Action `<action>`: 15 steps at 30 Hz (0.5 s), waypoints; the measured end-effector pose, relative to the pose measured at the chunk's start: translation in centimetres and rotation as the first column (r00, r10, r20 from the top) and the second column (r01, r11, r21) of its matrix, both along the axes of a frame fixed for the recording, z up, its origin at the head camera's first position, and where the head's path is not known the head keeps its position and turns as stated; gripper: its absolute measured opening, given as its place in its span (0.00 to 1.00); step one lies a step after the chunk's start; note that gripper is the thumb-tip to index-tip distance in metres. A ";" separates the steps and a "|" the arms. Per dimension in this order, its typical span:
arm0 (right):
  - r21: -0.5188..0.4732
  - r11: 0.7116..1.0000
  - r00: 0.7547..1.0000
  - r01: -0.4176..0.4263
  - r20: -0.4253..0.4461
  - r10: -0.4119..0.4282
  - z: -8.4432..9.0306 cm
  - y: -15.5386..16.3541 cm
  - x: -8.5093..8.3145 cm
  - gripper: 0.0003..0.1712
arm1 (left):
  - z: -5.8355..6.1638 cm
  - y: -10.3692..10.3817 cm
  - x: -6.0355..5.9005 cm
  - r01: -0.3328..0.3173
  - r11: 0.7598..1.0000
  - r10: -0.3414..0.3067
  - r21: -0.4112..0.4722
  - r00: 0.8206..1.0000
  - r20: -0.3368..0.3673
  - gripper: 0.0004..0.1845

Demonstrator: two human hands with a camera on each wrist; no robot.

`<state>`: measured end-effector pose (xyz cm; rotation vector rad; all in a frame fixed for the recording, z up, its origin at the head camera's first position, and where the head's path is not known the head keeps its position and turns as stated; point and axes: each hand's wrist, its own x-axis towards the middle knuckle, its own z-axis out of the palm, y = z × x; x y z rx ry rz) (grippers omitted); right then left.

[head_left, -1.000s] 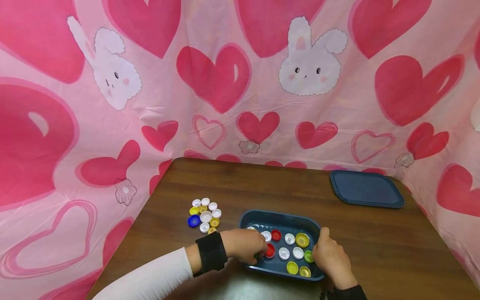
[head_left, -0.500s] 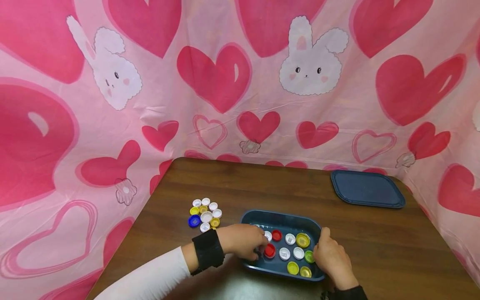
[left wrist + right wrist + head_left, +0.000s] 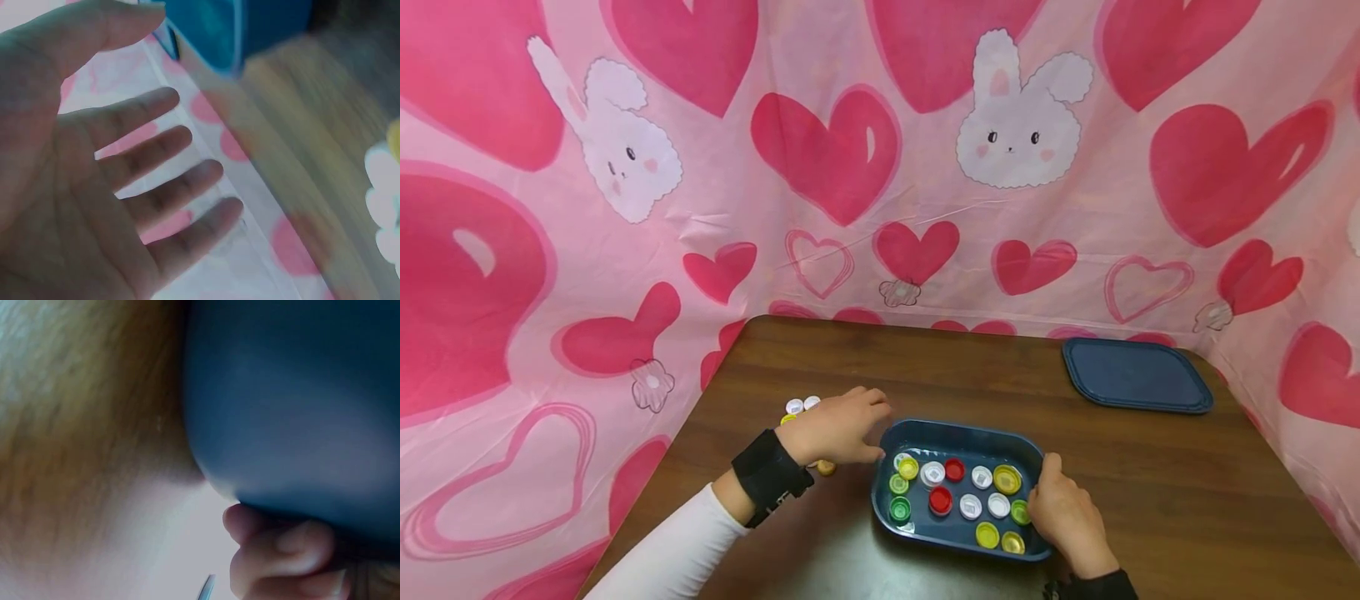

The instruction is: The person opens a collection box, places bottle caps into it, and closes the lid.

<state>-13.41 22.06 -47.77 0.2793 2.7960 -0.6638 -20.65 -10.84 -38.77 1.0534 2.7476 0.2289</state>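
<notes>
Caps [image 3: 957,498] in red, white, yellow and green lie loose in the blue tray [image 3: 958,439] near the front edge of the counter [image 3: 1150,483], and we can now see two green ones and a yellow one at its left end that the left hand covered half a second ago. Our left hand [image 3: 835,429] has lifted out of the tray and moved left, over the small heap of caps [image 3: 801,406] near the counter's left edge. The wrist view shows its fingers [image 3: 156,156] spread wide and the palm bare, so we judge whatever it picked has been let go or nothing was taken. Our right hand [image 3: 1063,517] has not moved: its grip is closed on the tray's right rim, thumb over the edge, steadying it.

Most of the heap sits under the left hand, so we cannot count it or tell what was added. The right wrist view is blurred, showing only the tray wall [image 3: 300,406] and curled fingers [image 3: 281,550]. A blue lid [image 3: 1137,375] lies at the far right corner.
</notes>
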 end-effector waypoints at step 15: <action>-0.004 1.000 1.000 0.002 0.021 -0.002 0.2 0.1 0.0 0.20 | -1.9 -8.3 -4.9 -0.251 0.967 0.247 0.049 0.966 0.073 0.29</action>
